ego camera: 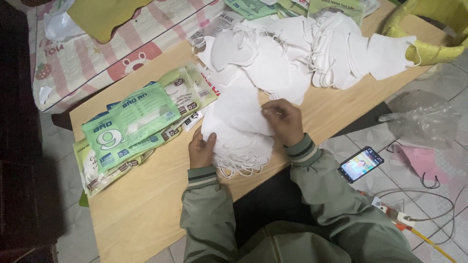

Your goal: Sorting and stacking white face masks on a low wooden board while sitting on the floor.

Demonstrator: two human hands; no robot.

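Note:
A stack of white face masks lies at the near edge of a low wooden table, ear loops trailing toward me. My left hand presses against the stack's left side, fingers on the masks. My right hand pinches the top mask at its right edge. A larger heap of loose white masks spreads across the table's far side. Green and white plastic mask packets are fanned out to the left of my hands.
A phone with a lit screen lies on the tiled floor to the right, near a pink mask, a crumpled clear bag and cables. A yellow-green sack stands at the far right corner. A patterned blanket lies beyond the table.

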